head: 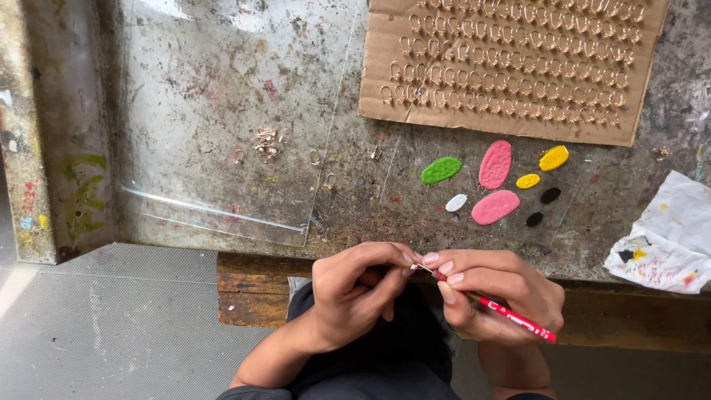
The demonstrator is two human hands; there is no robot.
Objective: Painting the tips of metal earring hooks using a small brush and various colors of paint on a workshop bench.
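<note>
Head view: going left to right, a clear sheet (222, 148) is lying on the worktop (355, 222) with a heap of loose hooks (265, 143) on it. Your left hand (354, 292) is pinching something tiny at its fingertips, likely one hook, though I cannot tell for sure. Your right hand (492, 292) is gripping a red brush (495, 307), tip touching the pinched piece. Paint blobs (495, 180) are sitting beyond, near the card (511, 67) of hooks, with a stained rag (666, 237) far right. You are working past the worktop edge, so a slipping pinch could be dropping the piece to the floor (111, 326).
</note>
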